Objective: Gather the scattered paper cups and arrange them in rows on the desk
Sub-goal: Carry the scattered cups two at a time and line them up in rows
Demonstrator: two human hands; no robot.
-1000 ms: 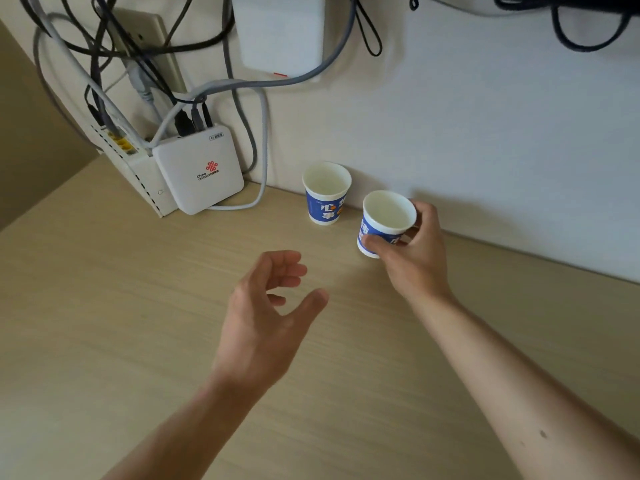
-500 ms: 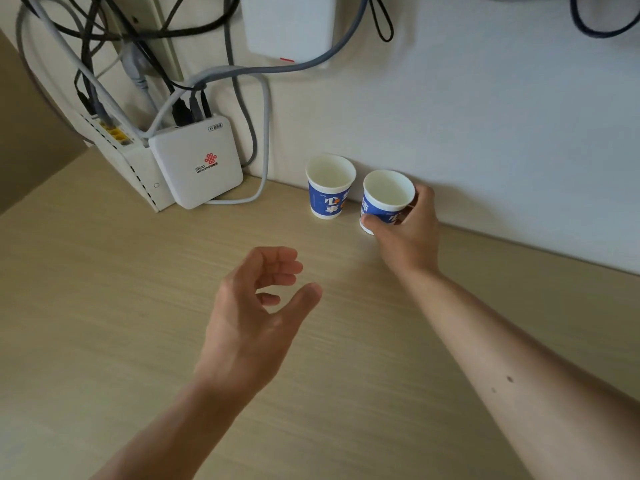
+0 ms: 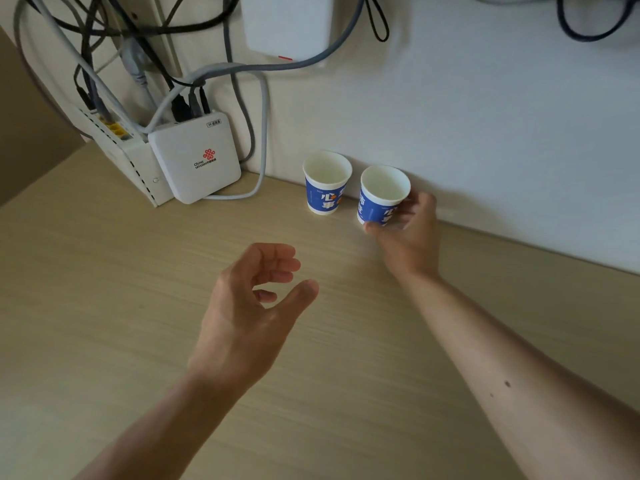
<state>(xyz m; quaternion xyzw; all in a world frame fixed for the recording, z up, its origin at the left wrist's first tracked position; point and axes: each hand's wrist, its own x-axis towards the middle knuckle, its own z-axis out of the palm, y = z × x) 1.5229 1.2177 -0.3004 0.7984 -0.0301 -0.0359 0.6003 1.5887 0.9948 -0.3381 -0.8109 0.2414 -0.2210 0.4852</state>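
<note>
Two blue-and-white paper cups stand upright side by side against the white wall on the wooden desk (image 3: 104, 306). The left cup (image 3: 325, 183) stands free. My right hand (image 3: 408, 237) grips the right cup (image 3: 382, 195) from its right side, thumb at the base and fingers behind it, a narrow gap from the left cup. My left hand (image 3: 249, 306) hovers above the desk in front of the cups, fingers loosely curled, holding nothing.
A white router box (image 3: 195, 157) and a second white device (image 3: 128, 157) lean against the wall at the back left, with several grey and black cables (image 3: 242, 67) hanging above them. A white wall box (image 3: 287, 26) hangs higher up.
My right hand has carried the right cup toward the wall and set it beside the left cup. My left hand has stayed nearly where it was.
</note>
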